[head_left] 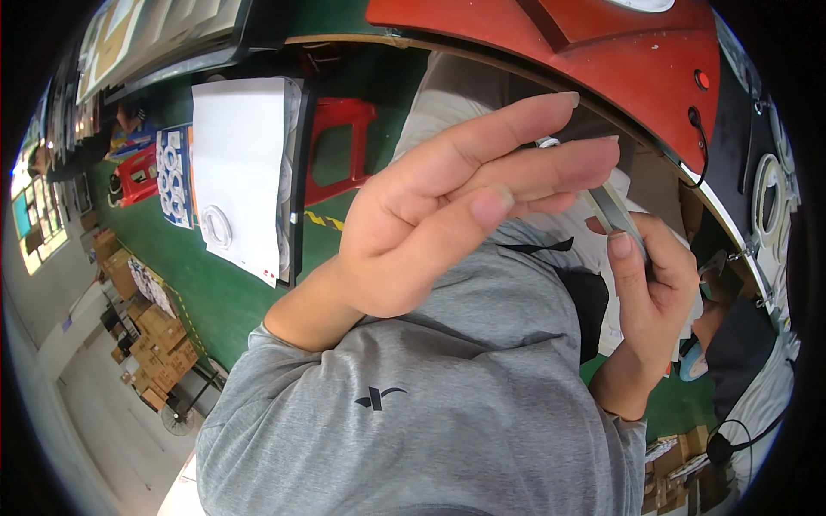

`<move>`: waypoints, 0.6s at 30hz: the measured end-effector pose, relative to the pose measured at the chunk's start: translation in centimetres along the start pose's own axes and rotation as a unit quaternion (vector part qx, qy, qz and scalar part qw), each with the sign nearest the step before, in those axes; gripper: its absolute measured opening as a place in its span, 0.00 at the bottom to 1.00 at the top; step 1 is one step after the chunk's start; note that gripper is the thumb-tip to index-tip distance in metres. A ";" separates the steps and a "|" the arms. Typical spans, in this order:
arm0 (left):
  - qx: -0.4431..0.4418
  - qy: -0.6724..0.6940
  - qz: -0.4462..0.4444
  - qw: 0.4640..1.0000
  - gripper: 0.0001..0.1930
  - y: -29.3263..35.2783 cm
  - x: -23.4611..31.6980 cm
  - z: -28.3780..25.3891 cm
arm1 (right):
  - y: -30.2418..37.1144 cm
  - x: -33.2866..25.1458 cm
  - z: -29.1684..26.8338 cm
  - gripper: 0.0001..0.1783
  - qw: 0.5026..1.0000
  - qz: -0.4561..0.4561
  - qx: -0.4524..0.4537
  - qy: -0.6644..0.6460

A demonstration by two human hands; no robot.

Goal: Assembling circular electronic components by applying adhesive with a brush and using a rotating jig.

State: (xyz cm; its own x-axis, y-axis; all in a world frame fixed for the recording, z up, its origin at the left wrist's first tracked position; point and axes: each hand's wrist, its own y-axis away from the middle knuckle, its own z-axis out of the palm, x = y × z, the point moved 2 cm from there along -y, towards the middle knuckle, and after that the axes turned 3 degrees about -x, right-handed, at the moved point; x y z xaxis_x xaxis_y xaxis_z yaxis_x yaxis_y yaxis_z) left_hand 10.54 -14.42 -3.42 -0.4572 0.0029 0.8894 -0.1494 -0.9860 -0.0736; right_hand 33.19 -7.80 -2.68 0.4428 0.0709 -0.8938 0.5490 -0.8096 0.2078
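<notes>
My left hand (447, 198) is raised across the middle of the view, with its fingers stretched out toward the right and its thumb lying in front of them. Nothing is plainly gripped in it. A small white piece (548, 142) shows in the gap between two of its fingers; whether they touch it I cannot tell. To the right, my right hand (650, 275) pinches a curved grey strip with pale edges (615, 211) between thumb and fingers. The strip's upper end runs up close to the left fingertips, and part of it is hidden behind them.
A red machine or cabinet panel (619, 60) with a red button arches ahead. At the left, a white sheet (241, 172) bearing a white ring (216, 227) stands near a red stool (340, 146). Cardboard boxes (163, 348) are stacked beyond the green floor. A cable hangs at the right.
</notes>
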 end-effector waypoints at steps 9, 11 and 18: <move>-0.019 -0.075 0.041 0.996 0.32 0.2 -0.4 -0.1 | 0.0 0.0 0.1 0.10 1.000 -0.008 -0.004 0.006; -0.022 -0.087 0.046 0.995 0.32 0.2 -0.4 -0.1 | 0.0 0.0 0.1 0.10 1.000 -0.007 -0.004 0.006; -0.008 -0.073 0.075 0.994 0.30 0.1 -1.0 0.1 | 0.1 0.0 0.0 0.10 1.000 -0.008 -0.003 0.003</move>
State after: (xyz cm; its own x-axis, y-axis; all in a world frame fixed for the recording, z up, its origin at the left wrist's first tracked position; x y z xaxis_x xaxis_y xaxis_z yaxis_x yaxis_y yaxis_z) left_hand 11.02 -14.55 -4.24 -0.3425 -0.1702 0.9240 -0.1027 -0.9708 -0.2169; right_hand 33.24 -7.87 -2.63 0.4392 0.0873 -0.8941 0.5594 -0.8053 0.1962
